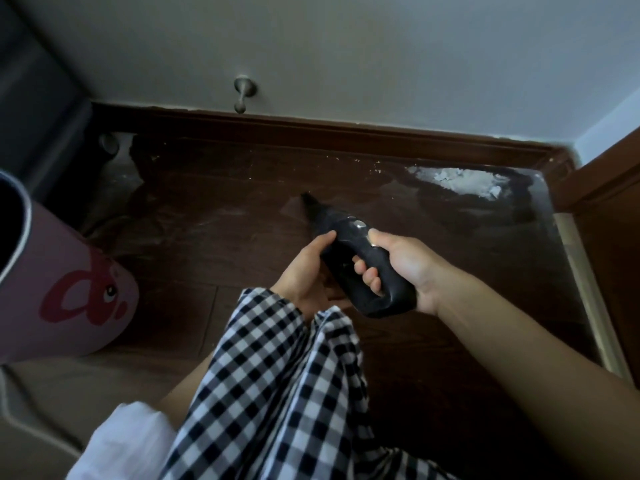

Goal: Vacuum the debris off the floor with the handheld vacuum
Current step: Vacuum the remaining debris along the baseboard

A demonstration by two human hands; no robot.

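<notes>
Right hand [398, 268] gripping handheld vacuum [349, 251] handle, left hand [308, 275] clasping its body, above floor [225, 209].

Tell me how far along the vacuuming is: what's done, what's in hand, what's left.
Done: little that shows; the white debris pile still lies in the far right corner by the baseboard, with specks along the wall. In hand: the right hand grips the handheld vacuum by its handle, the left hand steadies its body, and the nozzle points at the floor, short of the pile. Left: the pile and scattered specks.
</notes>
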